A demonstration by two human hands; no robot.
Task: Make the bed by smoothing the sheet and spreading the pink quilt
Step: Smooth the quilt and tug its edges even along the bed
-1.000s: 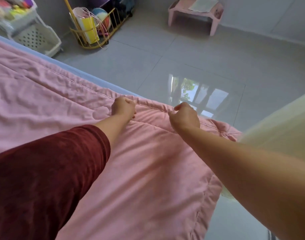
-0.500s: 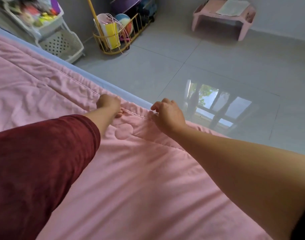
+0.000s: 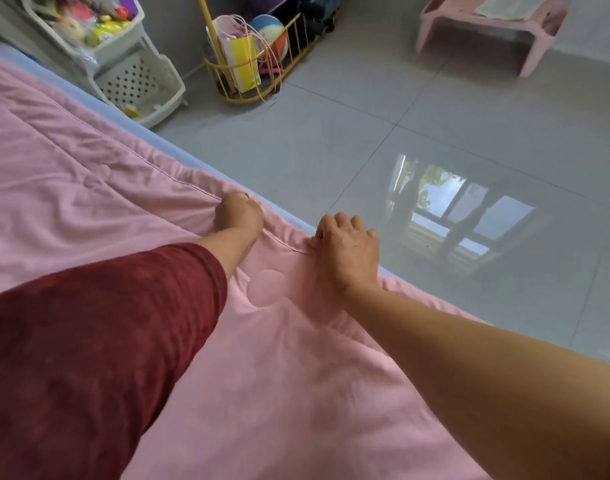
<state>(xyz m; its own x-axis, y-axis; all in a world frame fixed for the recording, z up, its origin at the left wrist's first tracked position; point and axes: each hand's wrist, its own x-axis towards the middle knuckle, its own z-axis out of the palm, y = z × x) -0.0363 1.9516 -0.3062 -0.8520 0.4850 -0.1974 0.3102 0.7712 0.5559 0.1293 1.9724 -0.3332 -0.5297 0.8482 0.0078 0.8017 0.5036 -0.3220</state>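
Observation:
The pink quilt (image 3: 282,375) covers the bed from the left edge of the view to the bottom. A thin strip of blue sheet (image 3: 178,152) shows along the bed's far side, beyond the quilt's stitched hem. My left hand (image 3: 239,213), in a dark red sleeve, is closed on the hem. My right hand (image 3: 346,249) grips the same hem a short way to the right, its fingers curled over the edge. The cloth between and left of the hands is wrinkled.
Beyond the bed lies a glossy grey tiled floor (image 3: 383,140). A white plastic trolley (image 3: 137,77) with toys stands close to the bed's far side. A yellow wire basket (image 3: 262,60) with a ball and bags is behind it. A pink low table (image 3: 483,26) sits at top right.
Both hands have shifted leftward along the quilt's hem, still holding it. The quilt's far corner and the pale cloth at the right are no longer in view.

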